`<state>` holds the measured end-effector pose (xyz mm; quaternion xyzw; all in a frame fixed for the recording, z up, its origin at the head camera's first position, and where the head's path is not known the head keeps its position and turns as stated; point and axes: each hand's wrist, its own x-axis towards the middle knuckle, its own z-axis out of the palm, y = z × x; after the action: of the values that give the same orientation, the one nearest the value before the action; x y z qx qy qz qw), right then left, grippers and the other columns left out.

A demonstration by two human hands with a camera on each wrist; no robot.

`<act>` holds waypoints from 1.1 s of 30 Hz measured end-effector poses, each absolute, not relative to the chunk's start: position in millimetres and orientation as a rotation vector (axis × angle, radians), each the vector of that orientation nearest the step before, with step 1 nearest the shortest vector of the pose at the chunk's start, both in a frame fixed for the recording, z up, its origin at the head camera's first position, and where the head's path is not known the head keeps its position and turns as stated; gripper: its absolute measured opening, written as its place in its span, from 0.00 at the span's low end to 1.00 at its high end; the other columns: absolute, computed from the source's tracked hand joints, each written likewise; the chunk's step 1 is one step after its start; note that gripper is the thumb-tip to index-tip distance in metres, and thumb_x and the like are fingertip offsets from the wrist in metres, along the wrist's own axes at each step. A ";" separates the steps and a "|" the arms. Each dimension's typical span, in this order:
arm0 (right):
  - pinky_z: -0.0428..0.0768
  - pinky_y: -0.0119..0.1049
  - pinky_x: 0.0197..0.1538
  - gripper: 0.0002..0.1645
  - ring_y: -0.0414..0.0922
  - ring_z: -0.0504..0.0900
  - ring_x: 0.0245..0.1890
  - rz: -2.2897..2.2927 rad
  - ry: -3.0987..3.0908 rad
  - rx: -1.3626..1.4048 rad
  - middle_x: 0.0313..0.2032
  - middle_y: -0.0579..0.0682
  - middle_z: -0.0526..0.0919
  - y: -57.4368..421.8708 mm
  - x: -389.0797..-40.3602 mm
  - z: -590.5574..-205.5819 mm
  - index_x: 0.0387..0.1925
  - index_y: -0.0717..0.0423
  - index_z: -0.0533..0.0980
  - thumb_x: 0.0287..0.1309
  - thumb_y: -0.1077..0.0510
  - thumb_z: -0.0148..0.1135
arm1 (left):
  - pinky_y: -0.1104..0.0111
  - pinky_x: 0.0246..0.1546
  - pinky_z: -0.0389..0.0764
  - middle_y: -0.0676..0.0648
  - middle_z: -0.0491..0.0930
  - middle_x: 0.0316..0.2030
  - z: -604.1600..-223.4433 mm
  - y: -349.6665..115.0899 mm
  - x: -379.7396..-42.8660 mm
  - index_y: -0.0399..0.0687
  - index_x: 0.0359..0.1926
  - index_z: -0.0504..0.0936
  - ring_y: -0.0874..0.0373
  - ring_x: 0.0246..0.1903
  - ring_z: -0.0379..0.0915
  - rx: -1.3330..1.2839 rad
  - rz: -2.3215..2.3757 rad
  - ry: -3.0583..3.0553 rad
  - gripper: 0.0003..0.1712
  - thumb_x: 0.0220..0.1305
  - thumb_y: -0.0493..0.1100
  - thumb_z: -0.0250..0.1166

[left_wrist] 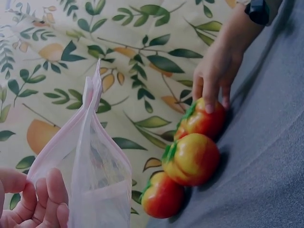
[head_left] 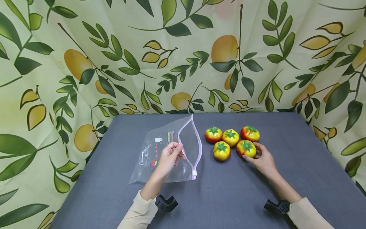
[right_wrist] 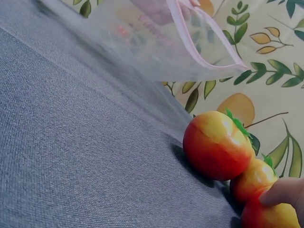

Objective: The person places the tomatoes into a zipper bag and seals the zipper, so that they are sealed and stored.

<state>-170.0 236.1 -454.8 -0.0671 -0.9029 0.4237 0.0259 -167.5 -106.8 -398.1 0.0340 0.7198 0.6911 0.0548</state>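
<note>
My left hand (head_left: 169,156) pinches the pink-edged rim of a clear zip bag (head_left: 183,173), whose mouth gapes toward the right. White and red prints and a white slider show on the bag. To its right sit several red-and-yellow toy tomatoes with green leafy tops. My right hand (head_left: 263,160) grips the front right tomato (head_left: 246,149) between thumb and fingers. Beside that one are a front left tomato (head_left: 221,151) and a middle tomato (head_left: 230,137). In the left wrist view the fingers (left_wrist: 53,190) hold the bag's edge.
A dark grey cloth-covered table (head_left: 228,197) lies under everything. Behind it hangs a curtain (head_left: 183,63) printed with leaves and fruit. The back right tomato (head_left: 250,133) and back left tomato (head_left: 213,134) stand close to the others. Black bands (head_left: 166,203) sit on both wrists.
</note>
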 end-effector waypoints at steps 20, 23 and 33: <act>0.61 0.09 0.37 0.46 0.63 0.73 0.56 1.302 -2.738 -0.227 0.60 0.71 0.68 236.3 -168.4 -443.5 0.66 0.69 0.58 0.53 0.53 0.69 | 0.76 0.16 0.61 0.58 0.76 0.17 -397.4 -111.2 -169.3 0.32 0.40 0.70 0.67 0.16 0.68 0.102 2.114 2.212 0.09 0.71 0.37 0.52; 0.71 0.14 0.43 0.46 0.63 0.73 0.56 1.295 -2.740 -0.213 0.60 0.71 0.68 236.4 -167.7 -440.7 0.67 0.70 0.58 0.54 0.53 0.69 | 0.76 0.16 0.61 0.58 0.76 0.17 -396.9 -111.4 -169.1 0.31 0.40 0.70 0.67 0.17 0.70 0.098 2.113 2.212 0.09 0.71 0.37 0.51; 0.75 0.15 0.47 0.46 0.64 0.73 0.57 1.303 -2.687 -0.148 0.61 0.72 0.67 233.0 -167.6 -430.2 0.66 0.71 0.58 0.54 0.54 0.69 | 0.76 0.15 0.61 0.59 0.75 0.17 -395.2 -110.9 -168.5 0.31 0.40 0.70 0.67 0.18 0.69 0.116 2.107 2.233 0.11 0.71 0.38 0.52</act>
<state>-167.6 233.0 -430.2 -0.0495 -0.8961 0.4346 0.0757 -168.5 -110.9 -395.2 0.0378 0.7265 0.6853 0.0347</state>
